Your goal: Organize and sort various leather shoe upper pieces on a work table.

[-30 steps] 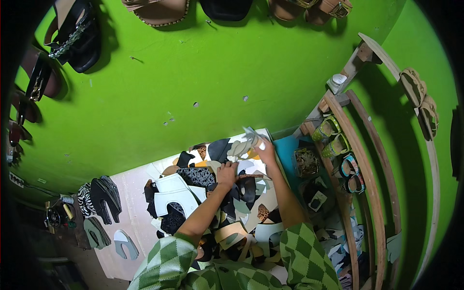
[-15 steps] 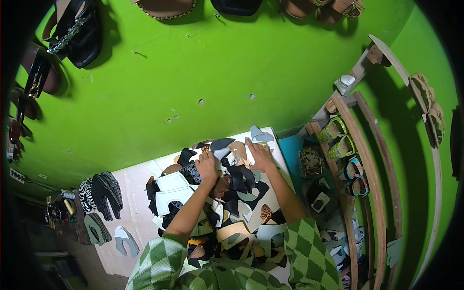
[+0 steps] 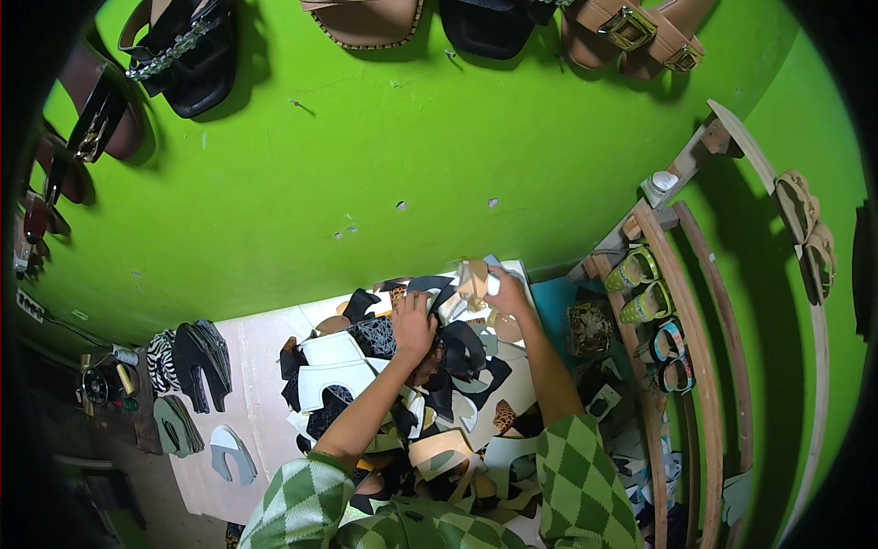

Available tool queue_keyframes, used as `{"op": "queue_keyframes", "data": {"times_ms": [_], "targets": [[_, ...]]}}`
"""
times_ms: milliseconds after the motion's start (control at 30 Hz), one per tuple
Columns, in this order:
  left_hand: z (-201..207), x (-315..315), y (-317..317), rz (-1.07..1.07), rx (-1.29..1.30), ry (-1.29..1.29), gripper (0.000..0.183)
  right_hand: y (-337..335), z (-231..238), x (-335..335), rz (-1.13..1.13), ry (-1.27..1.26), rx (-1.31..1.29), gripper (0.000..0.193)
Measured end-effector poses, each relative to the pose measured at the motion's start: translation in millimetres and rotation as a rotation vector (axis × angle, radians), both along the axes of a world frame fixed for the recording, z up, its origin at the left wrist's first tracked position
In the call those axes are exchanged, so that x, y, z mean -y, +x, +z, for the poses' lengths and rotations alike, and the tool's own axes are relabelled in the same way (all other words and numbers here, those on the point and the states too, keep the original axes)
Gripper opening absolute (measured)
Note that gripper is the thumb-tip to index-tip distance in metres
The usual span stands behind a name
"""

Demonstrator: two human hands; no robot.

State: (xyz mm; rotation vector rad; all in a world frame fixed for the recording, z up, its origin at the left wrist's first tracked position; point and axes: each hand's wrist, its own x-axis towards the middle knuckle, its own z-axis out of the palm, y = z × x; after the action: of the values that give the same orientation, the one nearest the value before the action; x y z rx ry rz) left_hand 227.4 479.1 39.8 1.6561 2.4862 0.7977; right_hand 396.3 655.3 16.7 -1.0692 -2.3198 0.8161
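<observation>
A heap of leather cut-offs (image 3: 466, 343) in black, white, tan, brown and leopard print covers the pale tabletop. My left hand (image 3: 414, 325) rests on the far middle of the heap, fingers stretched over black scraps and gripping nothing that I can see. At the far right corner, my right hand (image 3: 506, 295) is closed on a tan leather piece (image 3: 473, 279), lifted above the heap; pale grey-white material shows beside it in the fingers. White arch-shaped cut pieces (image 3: 336, 369) lie just left of my left forearm.
Stacked black arch-shaped pieces (image 3: 203, 361), grey-green ones (image 3: 176, 428) and a grey-white pair (image 3: 232, 455) lie on the table's left. A green wall (image 3: 274, 201) with hanging sandals rises behind. A wooden rack (image 3: 681, 293) with sandals stands right, beside a clear container (image 3: 590, 329).
My right hand has closed on a tan leather piece and raised it from the heap. My left hand stays on the scraps. The view has tilted up slightly, showing more wall sandals.
</observation>
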Motion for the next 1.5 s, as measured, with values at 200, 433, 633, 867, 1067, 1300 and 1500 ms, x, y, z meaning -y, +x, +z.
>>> {"op": "queue_keyframes", "data": {"times_ms": [200, 433, 633, 867, 1067, 1300, 1500], "targets": [[-0.4, -9.6, -7.4, -0.055, -0.008, 0.066, 0.035, -22.5, 54.8, -14.3, 0.016, 0.007, -0.027, 0.061], [-26.4, -12.4, 10.8, -0.106, 0.03, -0.026, 0.034, 14.7, 34.3, -14.2, -0.052, -0.231, 0.299, 0.06], [-13.0, -9.4, -0.5, 0.008, 0.105, 0.171, 0.036, 32.0, 17.5, 58.1, 0.343, -0.371, 0.141, 0.07], [9.1, 0.0, -32.9, -0.141, 0.214, 0.253, 0.039, 8.0, 45.8, 83.4, 0.521, -0.643, 0.37, 0.049], [2.2, 0.2, -26.3, -0.139, 0.229, 0.258, 0.036, 5.9, -35.4, 26.5, -0.099, 0.225, 0.2, 0.039], [6.4, 13.5, -51.7, -0.043, 0.267, 0.315, 0.033, -18.8, -19.2, 29.9, -0.029, -0.263, 0.649, 0.039], [14.2, 15.5, -49.2, -0.027, 0.286, 0.347, 0.032, 7.4, -6.2, 51.3, 0.033, -0.256, 0.034, 0.021]]}}
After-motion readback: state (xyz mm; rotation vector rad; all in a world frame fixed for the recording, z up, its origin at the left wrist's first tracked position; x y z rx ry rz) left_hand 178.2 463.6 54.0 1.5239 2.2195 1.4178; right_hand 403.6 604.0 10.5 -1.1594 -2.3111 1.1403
